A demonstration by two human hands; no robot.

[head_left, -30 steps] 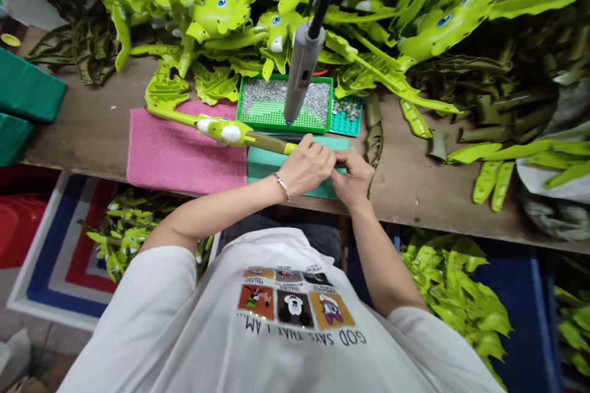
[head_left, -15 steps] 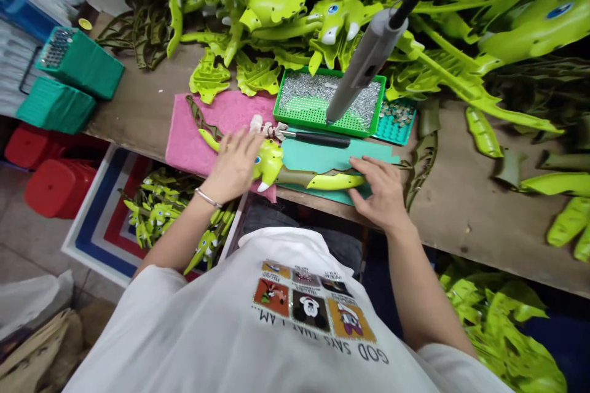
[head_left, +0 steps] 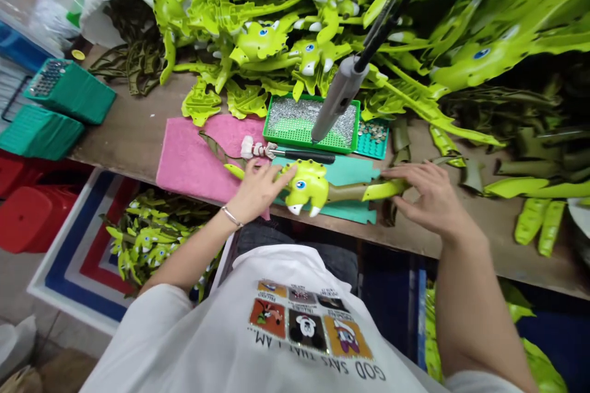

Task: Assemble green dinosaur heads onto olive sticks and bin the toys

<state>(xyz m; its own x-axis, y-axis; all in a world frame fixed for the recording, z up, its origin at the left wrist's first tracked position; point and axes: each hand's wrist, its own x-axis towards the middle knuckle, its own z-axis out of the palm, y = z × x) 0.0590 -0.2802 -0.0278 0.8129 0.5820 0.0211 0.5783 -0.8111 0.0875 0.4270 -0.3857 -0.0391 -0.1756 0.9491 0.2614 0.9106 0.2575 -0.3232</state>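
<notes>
Toy: a lime-green dinosaur toy (head_left: 308,187) with a blue eye and white teeth lies on its side on a teal mat (head_left: 354,212) at the bench's (head_left: 133,135) near edge. Its head is toward 9 o'clock and its tail (head_left: 385,189) toward 3 o'clock.
Left hand: my left hand (head_left: 258,189) is at the toy's 9 o'clock, fingers loose and apart. The fingertips touch the head and grip nothing.
Right hand: my right hand (head_left: 428,193) is at the toy's 3 o'clock, flat with fingers spread, lying over the tail's end.
Tool: a black-handled tool (head_left: 302,155) lies just beside the toy at 12 o'clock, white bits at its left end.
Towel: a pink towel (head_left: 188,156) is at 10 o'clock, and my left hand lies at its near edge.
Trays: a green tray (head_left: 295,129) of screws sits past the tool at 12 o'clock. A small teal tray (head_left: 372,140) is just beside its 3 o'clock side.
Driver: a grey driver (head_left: 338,98) hangs tilted over the green tray.
Pile: green parts (head_left: 276,43) are heaped along the bench's far side at 12 o'clock.
Boxes: teal boxes (head_left: 69,92) stand well apart at 10 o'clock.
Bin: a bin (head_left: 78,258) of more toys sits on the floor at 8 o'clock.
</notes>
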